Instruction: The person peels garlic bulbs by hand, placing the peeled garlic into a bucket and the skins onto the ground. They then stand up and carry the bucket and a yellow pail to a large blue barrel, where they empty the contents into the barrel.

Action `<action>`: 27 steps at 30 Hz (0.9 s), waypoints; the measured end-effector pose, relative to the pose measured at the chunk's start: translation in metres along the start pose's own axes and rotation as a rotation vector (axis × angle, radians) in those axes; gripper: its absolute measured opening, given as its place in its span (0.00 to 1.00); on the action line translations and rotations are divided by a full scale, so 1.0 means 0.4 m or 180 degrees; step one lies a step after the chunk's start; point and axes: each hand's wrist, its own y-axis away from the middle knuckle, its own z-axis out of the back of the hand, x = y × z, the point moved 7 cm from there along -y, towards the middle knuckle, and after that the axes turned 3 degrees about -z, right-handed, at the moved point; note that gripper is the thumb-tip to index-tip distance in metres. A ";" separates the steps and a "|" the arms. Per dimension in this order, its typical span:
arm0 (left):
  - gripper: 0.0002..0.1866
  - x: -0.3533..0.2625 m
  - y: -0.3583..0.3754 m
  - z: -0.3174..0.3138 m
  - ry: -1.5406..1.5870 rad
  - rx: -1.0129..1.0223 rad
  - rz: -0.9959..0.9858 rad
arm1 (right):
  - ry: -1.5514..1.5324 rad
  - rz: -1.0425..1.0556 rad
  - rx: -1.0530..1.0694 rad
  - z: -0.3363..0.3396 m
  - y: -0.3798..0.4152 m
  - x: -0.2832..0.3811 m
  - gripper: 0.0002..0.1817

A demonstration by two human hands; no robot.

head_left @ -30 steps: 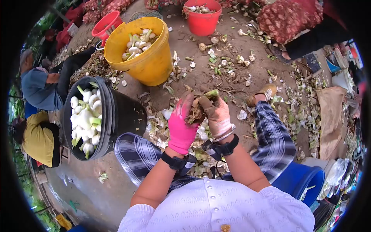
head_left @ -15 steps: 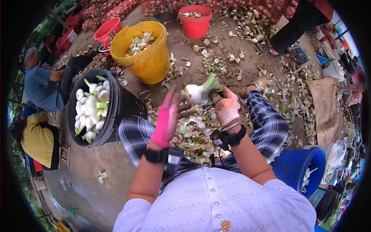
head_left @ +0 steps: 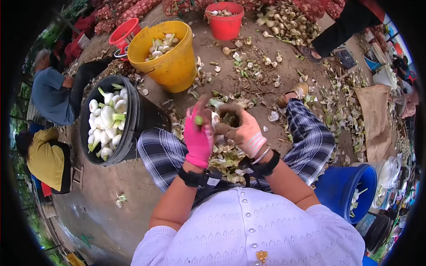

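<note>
My left hand [head_left: 199,139], in a pink fingerless glove, is closed around a garlic bulb [head_left: 215,119]. The cut green end of its stem pokes out between the fingers, and most of the bulb is hidden. Against the bulb's right side my right hand [head_left: 244,131], in a pale orange glove, has its fingers and thumb curled in. Below both hands, peeled garlic skins [head_left: 226,162] lie heaped between my knees. To the left, a black bucket [head_left: 135,115] holds many white, peeled garlic bulbs [head_left: 106,117].
A yellow bucket [head_left: 179,73] and a red bucket [head_left: 226,27] with garlic stand ahead. Loose garlic [head_left: 286,24] is piled at the back. A blue bucket [head_left: 344,186] with stems sits at right. A brown sack [head_left: 372,119] lies beyond. Two people [head_left: 53,95] sit at left.
The garlic bulb, held up in my right hand before, is now in my left, which has closed from open. Both hands have come together and slightly lower.
</note>
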 end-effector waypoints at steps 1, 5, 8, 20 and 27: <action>0.21 -0.054 0.009 -0.018 -0.1575 -0.0110 -0.0940 | 0.0101 -0.0123 -0.0275 -0.005 0.013 0.013 0.19; 0.23 -0.097 0.041 -0.050 -0.2917 -0.0241 -0.1570 | 0.1679 0.0536 -0.0658 -0.014 0.039 0.071 0.12; 0.25 -0.075 0.044 -0.033 -0.2459 -0.0291 -0.1293 | 0.1954 0.0955 -0.0899 -0.014 0.041 0.072 0.12; 0.23 -0.061 0.045 -0.015 -0.2096 -0.0183 -0.1228 | -0.0518 -0.0951 0.0230 -0.022 0.018 0.003 0.23; 0.24 -0.081 0.045 -0.024 -0.2139 -0.0604 -0.0706 | 0.1494 0.0606 -0.0726 -0.009 0.048 0.076 0.11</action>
